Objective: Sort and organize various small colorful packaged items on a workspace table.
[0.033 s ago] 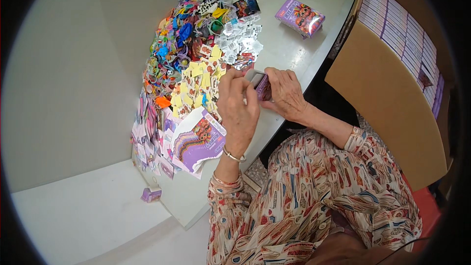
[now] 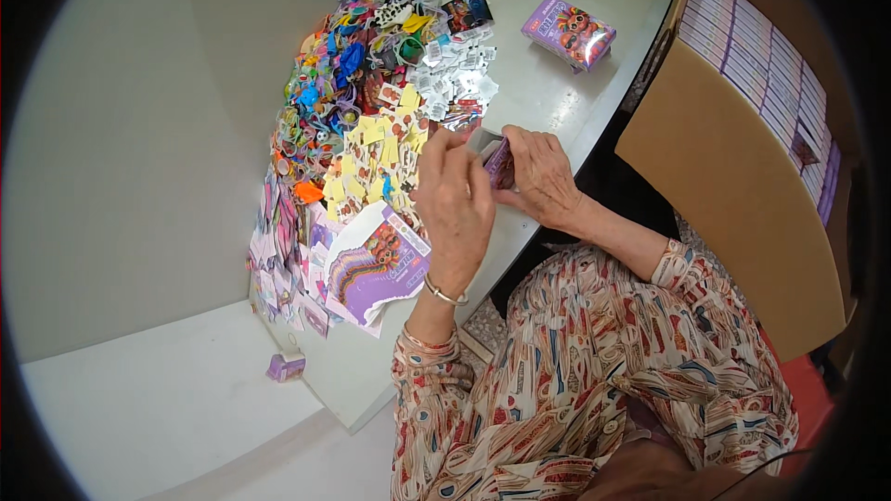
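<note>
Between my two hands is a small purple box (image 2: 501, 165), its grey-white inside showing at the top. My right hand (image 2: 546, 178) grips it from the right, thumb below and fingers over the far edge. My left hand (image 2: 455, 197), with a bangle at the wrist, closes on its left side; some fingertips are hidden. Just left of my left hand lies a heap of yellow and white picture cards (image 2: 376, 153). Nearer to me is a fanned stack of flat purple printed cartons (image 2: 379, 274). Small white printed slips (image 2: 455, 74) lie beyond my hands.
Colourful small toys (image 2: 348, 60) are heaped along the wall. A purple box (image 2: 568, 33) rests at the table's far right. A large cardboard carton (image 2: 733, 213) on the right holds rows of packed boxes (image 2: 742, 46). A small purple piece (image 2: 286, 367) sits past the table's left edge.
My left hand has shifted very slightly against the box. Everything else looks the same.
</note>
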Demonstrator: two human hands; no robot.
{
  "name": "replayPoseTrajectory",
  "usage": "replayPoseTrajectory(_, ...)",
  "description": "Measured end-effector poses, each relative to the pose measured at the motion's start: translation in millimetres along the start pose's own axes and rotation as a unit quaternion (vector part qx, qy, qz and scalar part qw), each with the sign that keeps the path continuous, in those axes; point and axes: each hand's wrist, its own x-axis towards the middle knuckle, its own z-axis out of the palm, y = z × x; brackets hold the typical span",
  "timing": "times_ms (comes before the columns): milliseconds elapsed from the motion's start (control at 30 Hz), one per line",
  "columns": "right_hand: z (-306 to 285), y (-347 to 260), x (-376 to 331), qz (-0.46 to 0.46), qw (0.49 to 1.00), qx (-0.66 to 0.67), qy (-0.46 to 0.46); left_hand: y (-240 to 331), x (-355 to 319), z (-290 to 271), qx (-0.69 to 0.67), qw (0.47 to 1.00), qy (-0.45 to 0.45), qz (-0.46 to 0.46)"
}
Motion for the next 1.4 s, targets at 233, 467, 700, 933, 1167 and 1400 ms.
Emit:
replayPoseTrajectory(233, 3, 0, -1, 0.01, 0.999, 0.029, 0.011, -4, -3, 2, 0.105, 0.992, 0.021, 0.071)
replayPoseTrajectory(467, 6, 1, -1, 0.006, 0.999, 0.039, 0.013, -8, -4, -2, -0.012, 0.999, -0.035, -0.038)
replayPoseTrajectory(700, 5, 1, -3, 0.019, 0.999, 0.039, 0.009, -5, -6, -2, -0.013, 0.999, -0.038, -0.026)
replayPoseTrajectory(933, 6, 1, -6, 0.014, 0.999, 0.043, 0.016, -8, 5, 8, -0.001, 0.999, -0.054, -0.003)
replayPoseTrajectory(1167, 7, 3, 3, -0.047, 0.993, 0.09, 0.063, -7, -1, 6, -0.03, 0.994, -0.095, -0.046)
replayPoseTrajectory(1400, 2, 7, 7, -0.034, 0.996, 0.078, -0.003, -9, -24, -14, -0.056, 0.996, -0.036, -0.067)
